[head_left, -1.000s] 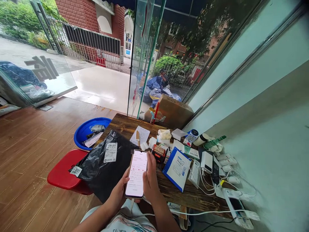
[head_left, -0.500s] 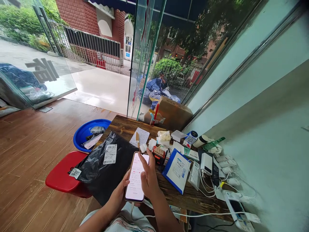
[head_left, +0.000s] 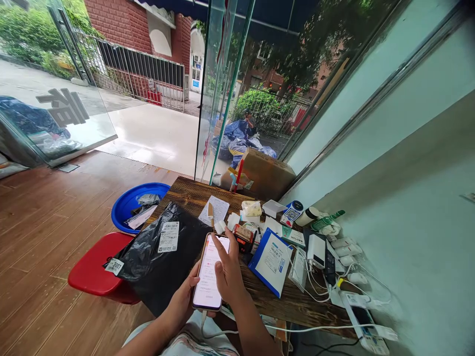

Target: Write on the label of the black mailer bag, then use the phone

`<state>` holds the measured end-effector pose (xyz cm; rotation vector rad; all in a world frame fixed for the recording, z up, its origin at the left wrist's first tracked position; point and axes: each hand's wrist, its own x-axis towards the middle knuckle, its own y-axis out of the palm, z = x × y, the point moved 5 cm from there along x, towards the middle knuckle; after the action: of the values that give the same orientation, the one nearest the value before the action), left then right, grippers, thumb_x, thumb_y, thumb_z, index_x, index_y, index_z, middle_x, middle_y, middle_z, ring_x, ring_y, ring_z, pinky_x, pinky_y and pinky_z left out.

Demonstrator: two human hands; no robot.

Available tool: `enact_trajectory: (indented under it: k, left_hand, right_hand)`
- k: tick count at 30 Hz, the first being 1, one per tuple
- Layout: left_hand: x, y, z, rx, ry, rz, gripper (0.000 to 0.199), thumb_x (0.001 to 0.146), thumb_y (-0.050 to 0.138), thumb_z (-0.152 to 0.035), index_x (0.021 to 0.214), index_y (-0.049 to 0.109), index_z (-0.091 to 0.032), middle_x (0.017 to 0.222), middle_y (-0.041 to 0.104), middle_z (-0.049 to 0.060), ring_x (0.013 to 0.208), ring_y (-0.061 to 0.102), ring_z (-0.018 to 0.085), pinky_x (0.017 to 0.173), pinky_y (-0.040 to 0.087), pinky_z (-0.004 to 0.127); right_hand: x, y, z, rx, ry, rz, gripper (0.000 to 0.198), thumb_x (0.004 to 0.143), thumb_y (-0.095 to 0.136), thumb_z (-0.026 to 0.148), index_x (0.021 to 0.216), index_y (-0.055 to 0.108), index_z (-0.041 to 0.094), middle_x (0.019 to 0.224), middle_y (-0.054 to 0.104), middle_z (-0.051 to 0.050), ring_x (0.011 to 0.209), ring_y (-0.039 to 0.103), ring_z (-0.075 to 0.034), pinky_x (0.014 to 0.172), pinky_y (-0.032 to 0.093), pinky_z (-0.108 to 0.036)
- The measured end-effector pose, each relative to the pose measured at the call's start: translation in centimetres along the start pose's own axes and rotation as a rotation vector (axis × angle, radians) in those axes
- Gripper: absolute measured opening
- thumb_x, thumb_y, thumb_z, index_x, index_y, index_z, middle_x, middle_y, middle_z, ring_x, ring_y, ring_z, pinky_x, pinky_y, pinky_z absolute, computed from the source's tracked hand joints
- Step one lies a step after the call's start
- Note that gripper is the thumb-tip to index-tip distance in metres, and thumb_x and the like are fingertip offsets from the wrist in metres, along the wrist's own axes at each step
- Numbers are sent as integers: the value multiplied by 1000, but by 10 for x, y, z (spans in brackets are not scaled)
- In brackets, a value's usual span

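Note:
A smartphone (head_left: 208, 279) with a lit white screen rests in my left hand (head_left: 187, 289), whose fingers wrap its left side and back with the thumb at the edge. A white cable is plugged into the phone's lower end. Over the screen's upper right hovers my right hand (head_left: 228, 269), holding nothing, its index finger stretched toward the glass and its fingers apart; contact cannot be made out. Left of the phone lies a black plastic parcel bag (head_left: 148, 269) with a white label (head_left: 169, 236), hanging over the wooden table's edge.
On the wooden table (head_left: 185, 190) lie a knife (head_left: 211, 211), a blue-edged packet (head_left: 271, 262), a white power bank (head_left: 317, 248) and tangled cables. A red stool (head_left: 92, 269) and blue basin (head_left: 120, 205) stand left. Behind is a cardboard box (head_left: 267, 170); outside, a person (head_left: 250, 121).
The view has shifted very slightly. Both hands and the phone keep practically the same position.

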<state>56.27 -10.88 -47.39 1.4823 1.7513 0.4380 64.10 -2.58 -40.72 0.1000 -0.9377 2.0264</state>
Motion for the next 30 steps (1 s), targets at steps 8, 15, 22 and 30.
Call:
enact_trajectory:
  k: [8, 15, 22, 30]
  left_hand:
    - [-1, 1, -2, 25, -24, 7, 86, 77, 54, -41, 150, 13, -21, 119, 60, 17, 72, 63, 27, 49, 53, 35]
    - [0, -1, -1, -37, -10, -41, 93, 69, 61, -43, 149, 16, -26, 141, 43, 15, 96, 60, 33, 48, 49, 30]
    - [-1, 3, -6, -38, -27, -137, 106, 56, 70, -44, 147, 22, -19, 141, 44, 13, 104, 56, 32, 53, 46, 25]
    - [1, 5, -7, 15, -32, -121, 108, 58, 66, -49, 147, 15, -16, 137, 46, 17, 85, 60, 30, 45, 45, 30]
  right_hand:
    - [1, 0, 1, -24, -19, 16, 54, 95, 20, 54, 142, 35, 35, 155, 6, -6, 142, 12, -34, 113, 20, -60]
    - [-6, 11, -24, 508, 357, -218, 69, 90, 35, 60, 145, 22, 21, 149, 33, -15, 138, 32, -27, 114, 28, -51]
    - [-28, 42, -46, 900, 655, -229, 51, 69, 63, 41, 113, 52, 18, 101, 69, -6, 91, 65, -25, 87, 52, -40]
    - [-27, 35, -33, 755, 616, -177, 53, 65, 69, 46, 107, 52, 19, 105, 69, -9, 93, 64, -26, 87, 51, -42]
